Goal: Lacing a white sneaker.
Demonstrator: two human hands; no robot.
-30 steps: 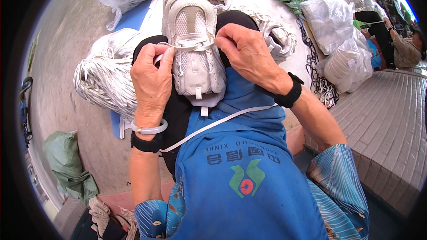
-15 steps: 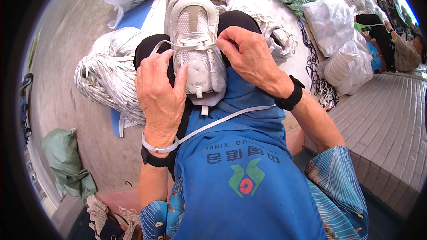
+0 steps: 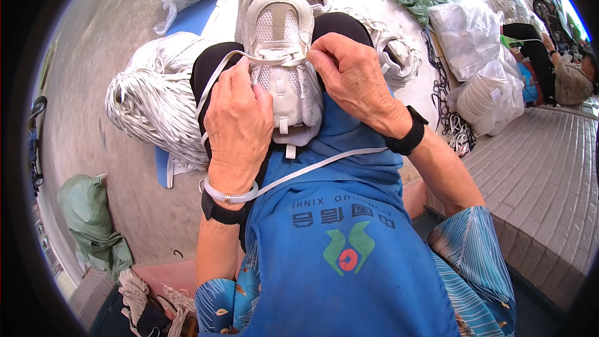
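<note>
A white sneaker (image 3: 285, 87) rests between my knees, its heel tab toward me. A flat white shoelace (image 3: 271, 60) runs across its upper below the tongue. At the shoe's right side, my right hand (image 3: 359, 87) pinches the lace between thumb and forefinger. My left hand (image 3: 238, 128) is on the shoe's left, its fingers curled and thumb drawn in by the lace, which passes over the fingertips and drops down the knee. Its exact grip is partly hidden. Another white lace stretch (image 3: 321, 163) crosses the blue apron (image 3: 337, 212) between my wrists.
A big bundle of white laces (image 3: 150, 103) lies left of my knee. White shoes (image 3: 396, 56) sit beyond my right knee. Plastic-bagged goods (image 3: 486, 93) and dark cords (image 3: 440, 87) lie to the right, with another person (image 3: 568, 78) beyond. A green sack (image 3: 90, 218) stands at lower left.
My left hand has moved slightly right, its thumb closing toward the forefinger. The lace now curves over it and hangs lower on the left. My right hand keeps its pinch.
</note>
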